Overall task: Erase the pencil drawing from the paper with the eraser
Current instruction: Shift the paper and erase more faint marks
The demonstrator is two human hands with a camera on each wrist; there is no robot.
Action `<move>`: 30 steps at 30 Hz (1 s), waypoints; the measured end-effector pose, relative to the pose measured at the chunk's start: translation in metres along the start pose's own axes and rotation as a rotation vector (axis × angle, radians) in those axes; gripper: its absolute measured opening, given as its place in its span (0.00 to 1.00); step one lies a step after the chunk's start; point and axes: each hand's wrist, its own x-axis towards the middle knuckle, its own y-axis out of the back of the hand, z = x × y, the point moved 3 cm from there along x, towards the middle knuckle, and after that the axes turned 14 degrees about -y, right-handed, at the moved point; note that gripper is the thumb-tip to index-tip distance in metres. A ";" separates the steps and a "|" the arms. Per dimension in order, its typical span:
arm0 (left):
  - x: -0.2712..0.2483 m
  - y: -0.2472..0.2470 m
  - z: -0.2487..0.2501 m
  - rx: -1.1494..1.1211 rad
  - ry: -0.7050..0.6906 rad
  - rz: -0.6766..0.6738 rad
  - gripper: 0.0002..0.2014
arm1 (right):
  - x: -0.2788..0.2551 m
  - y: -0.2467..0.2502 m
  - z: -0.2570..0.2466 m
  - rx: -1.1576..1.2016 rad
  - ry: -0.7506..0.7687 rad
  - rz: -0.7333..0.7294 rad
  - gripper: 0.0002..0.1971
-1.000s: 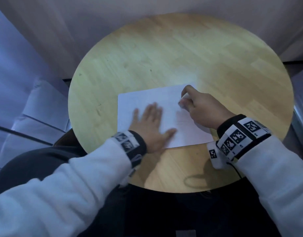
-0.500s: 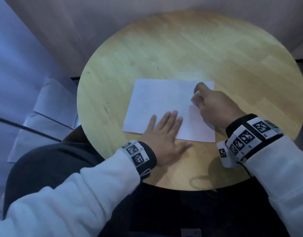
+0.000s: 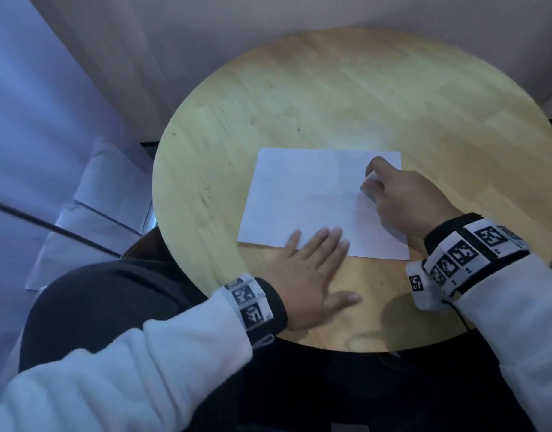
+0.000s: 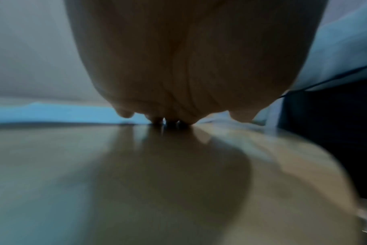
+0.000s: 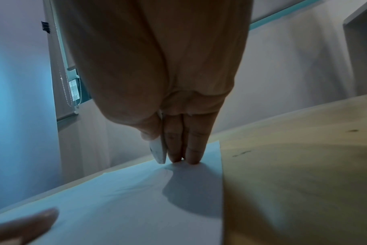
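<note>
A round, pale wooden surface (image 3: 346, 98) fills the head view, its grain showing a few dark specks. A white sheet of paper (image 3: 302, 194) lies near the surface's middle, slightly toward 6 o'clock. The left hand (image 3: 309, 275) rests flat with fingers spread wide, fingertips on the paper's near edge at 6 o'clock, palm on bare wood. The right hand (image 3: 405, 201) pinches a small white eraser (image 5: 158, 152), its tip touching the paper at about 2 o'clock on the sheet. Any pencil marks there are too faint to make out, perhaps a few thin lines. Beyond the surface at 12 o'clock hangs a pale curtain (image 3: 206, 51); at 9 o'clock loose paper sheets (image 3: 112, 185) lie on the floor.
</note>
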 end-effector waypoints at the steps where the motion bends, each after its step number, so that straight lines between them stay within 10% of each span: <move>1: 0.000 -0.001 -0.017 -0.009 0.064 0.027 0.50 | 0.000 0.000 0.001 0.004 -0.003 -0.005 0.04; 7: -0.046 0.015 -0.153 -0.187 0.694 0.112 0.49 | 0.000 -0.002 0.003 -0.028 0.017 -0.010 0.04; 18: 0.028 0.007 -0.007 -0.031 -0.016 0.098 0.47 | 0.005 -0.005 0.004 -0.096 0.080 -0.041 0.04; 22: 0.031 0.012 -0.041 -0.063 0.130 0.140 0.44 | 0.003 -0.003 0.004 -0.071 0.067 -0.091 0.03; 27: -0.027 0.021 -0.138 -0.160 0.672 0.099 0.49 | 0.002 -0.003 0.004 -0.049 0.077 -0.101 0.04; 30: -0.034 0.031 -0.136 -0.097 0.625 0.142 0.49 | 0.003 -0.004 0.004 -0.063 0.086 -0.086 0.04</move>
